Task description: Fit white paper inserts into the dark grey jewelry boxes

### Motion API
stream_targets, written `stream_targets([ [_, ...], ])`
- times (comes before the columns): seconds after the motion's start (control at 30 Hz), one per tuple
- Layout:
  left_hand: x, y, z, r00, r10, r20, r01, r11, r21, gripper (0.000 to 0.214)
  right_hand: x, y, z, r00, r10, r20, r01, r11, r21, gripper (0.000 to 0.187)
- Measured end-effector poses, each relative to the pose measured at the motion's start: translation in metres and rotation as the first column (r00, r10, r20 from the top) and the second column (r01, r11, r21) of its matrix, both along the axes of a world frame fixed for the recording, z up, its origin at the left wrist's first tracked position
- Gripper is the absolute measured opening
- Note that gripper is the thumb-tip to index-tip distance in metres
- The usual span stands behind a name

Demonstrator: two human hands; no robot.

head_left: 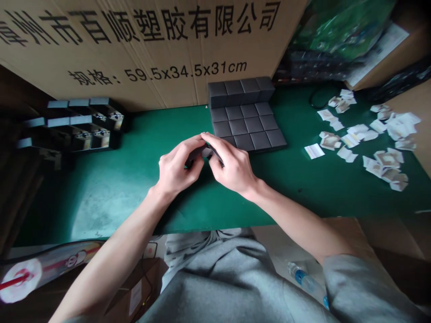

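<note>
My left hand [180,168] and my right hand [232,166] meet over the middle of the table, fingertips nearly touching. Between them they grip a small black box [198,154], each hand curled round one side with the thumb underneath. Most of the box is covered by my fingers, and I cannot tell how far its lid is raised. Just beyond my right hand is a block of closed black boxes [249,126] in tight rows, some stacked higher at the back. Off to the left stand several opened black boxes [79,121] with metal fittings and pale pieces inside.
A large printed carton [161,54] rises behind the green table [141,193]. Crumpled white paper inserts [358,134] lie scattered at the right. Green plastic wrapping [340,31] fills the back right corner. Below the table edge are a plastic bottle [305,278] and a cardboard box [143,287].
</note>
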State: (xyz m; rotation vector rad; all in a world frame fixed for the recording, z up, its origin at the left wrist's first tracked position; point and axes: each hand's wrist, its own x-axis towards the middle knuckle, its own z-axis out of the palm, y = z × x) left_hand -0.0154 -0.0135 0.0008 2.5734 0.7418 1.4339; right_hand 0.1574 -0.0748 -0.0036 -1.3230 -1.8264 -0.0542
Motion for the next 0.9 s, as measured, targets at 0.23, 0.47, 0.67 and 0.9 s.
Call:
stream_targets([
  [0.23,-0.0009,-0.0005,0.0001,1.0,-0.007,-0.028,0.005,0.998,-0.065,0.041,0.0008,0.0005,-0.001,0.998,-0.01,-0.056,0.013,0.999,0.041,0.052],
  [0.47,0.0003,0.0006,-0.0014,0.999,0.04,0.02,-0.039,0.997,-0.06,0.04,-0.0021,0.0018,0.0002,0.995,0.02,-0.102,-0.018,1.0,0.018,0.051],
  [0.67,0.0016,-0.0004,-0.0006,0.998,0.042,0.049,-0.041,0.999,-0.028,0.043,-0.0006,0.001,0.0058,0.991,0.068,-0.112,-0.065,0.997,0.028,0.05],
  [0.9,0.0016,-0.0017,-0.0011,0.994,0.108,-0.006,-0.108,0.993,-0.043,0.037,0.0003,0.0005,0.0084,0.993,0.066,-0.097,-0.068,0.997,-0.026,0.053],
])
